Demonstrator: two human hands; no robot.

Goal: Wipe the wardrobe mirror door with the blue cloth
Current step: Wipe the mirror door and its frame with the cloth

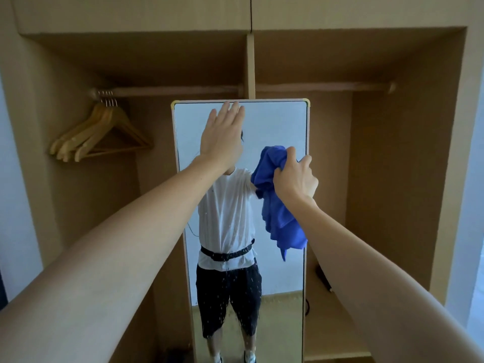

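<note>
I see the left hand (pixel 221 137) flat, fingers spread, on the mirror (pixel 277 127) top; right hand (pixel 294 176) clenches the bunched cloth (pixel 277 205) against the glass.

text: none legible | labels: none | brands: none | numbers: none | signs: none

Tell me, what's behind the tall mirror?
Behind the tall white-framed mirror stands the wooden centre divider of the open wardrobe, with a wooden clothes rail on each side. Wooden hangers hang to its left. The divider's lower part is hidden by the mirror.
</note>
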